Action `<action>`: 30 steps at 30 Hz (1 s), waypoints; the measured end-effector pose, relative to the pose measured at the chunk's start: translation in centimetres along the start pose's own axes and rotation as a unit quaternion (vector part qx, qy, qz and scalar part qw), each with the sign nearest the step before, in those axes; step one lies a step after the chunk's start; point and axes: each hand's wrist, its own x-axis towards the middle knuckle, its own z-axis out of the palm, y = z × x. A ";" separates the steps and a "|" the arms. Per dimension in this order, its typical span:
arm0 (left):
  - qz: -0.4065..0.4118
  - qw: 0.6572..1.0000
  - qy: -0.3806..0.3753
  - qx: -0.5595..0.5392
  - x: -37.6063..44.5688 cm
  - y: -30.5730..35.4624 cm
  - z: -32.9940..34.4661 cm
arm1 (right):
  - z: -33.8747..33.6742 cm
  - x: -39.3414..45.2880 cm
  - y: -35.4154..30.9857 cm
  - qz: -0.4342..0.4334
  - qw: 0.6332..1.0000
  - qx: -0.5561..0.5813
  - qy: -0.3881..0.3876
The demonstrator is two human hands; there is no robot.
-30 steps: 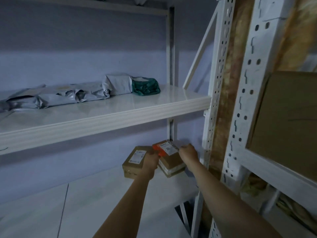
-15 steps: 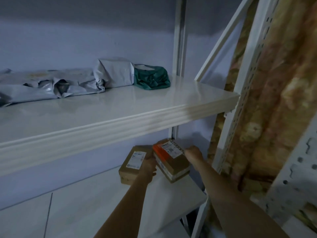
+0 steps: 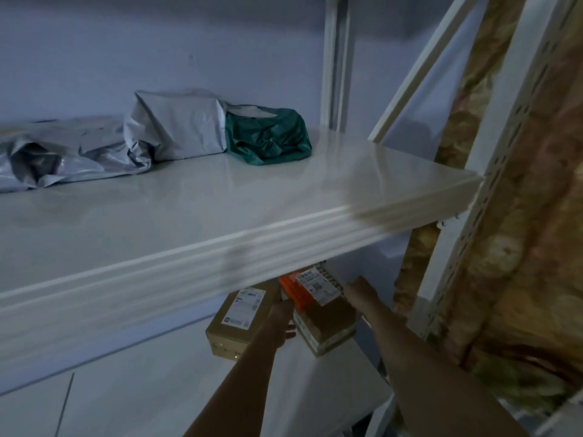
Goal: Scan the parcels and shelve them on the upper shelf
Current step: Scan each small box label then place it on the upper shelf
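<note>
Both arms reach forward and up beneath the front lip of the upper shelf point(image 3: 220, 216), toward a cardboard parcel with orange tape point(image 3: 318, 310) held tilted just under that shelf. The left hand point(image 3: 282, 323) grips the parcel's left side, thumb showing below, wrist nearly straight. The right hand point(image 3: 359, 290) is set against the parcel's right edge with the fingers point(image 3: 350, 287) wrapped round it; how tightly they curl cannot be told in the dim light. A second cardboard parcel with a white label point(image 3: 236, 316) lies flat on the lower shelf point(image 3: 142, 389), just left of the held one and behind the left hand. On the upper shelf, toward the back, lie a green poly-bag parcel point(image 3: 268, 134) and, touching its left side, a grey poly-bag parcel point(image 3: 176, 127), with more crumpled grey bags point(image 3: 63, 152) farther left.
</note>
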 end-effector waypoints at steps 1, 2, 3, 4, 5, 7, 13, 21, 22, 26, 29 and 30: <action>-0.002 1.000 -0.017 0.002 0.5 0.0 0.1 | 0.3 0.5 0.1 -0.006 1.000 -0.014 -0.010; -0.003 1.000 -0.030 -0.001 0.7 0.1 0.2 | 0.6 1.0 0.2 -0.020 0.999 -0.040 -0.023; -0.012 0.999 -0.048 -0.003 0.9 0.2 0.1 | 0.9 1.2 0.3 -0.020 0.998 -0.044 -0.032; -0.018 0.998 -0.055 -0.002 1.4 0.1 0.1 | 1.1 1.2 0.5 -0.010 0.998 -0.044 -0.050; -0.027 0.998 -0.064 0.003 1.7 0.0 0.2 | 1.5 1.3 0.7 0.004 0.996 -0.048 -0.069; -0.040 0.996 -0.075 0.008 1.8 -0.3 0.4 | 1.9 2.0 1.3 0.028 0.994 -0.057 -0.094; -0.030 0.997 -0.029 0.065 2.4 -1.8 0.4 | 2.0 1.0 2.2 0.091 0.983 0.024 -0.158; -0.008 0.996 -0.025 0.085 0.2 -2.5 -0.3 | 4.3 1.0 4.6 0.134 0.959 0.166 -0.186; -0.005 0.996 -0.024 0.089 0.4 -2.8 -0.6 | 4.1 0.5 4.7 0.142 0.958 0.175 -0.180; 0.030 0.998 -0.031 0.052 -0.3 -2.5 -1.1 | 3.8 -0.9 5.2 0.155 0.949 0.225 -0.157; 0.003 0.999 -0.040 -0.004 -1.4 -2.5 -1.4 | 3.1 -4.1 4.3 0.157 0.953 0.203 -0.159; -0.019 0.999 -0.035 -0.022 -2.1 -2.5 -1.5 | 3.0 -4.9 4.0 0.147 0.951 0.218 -0.161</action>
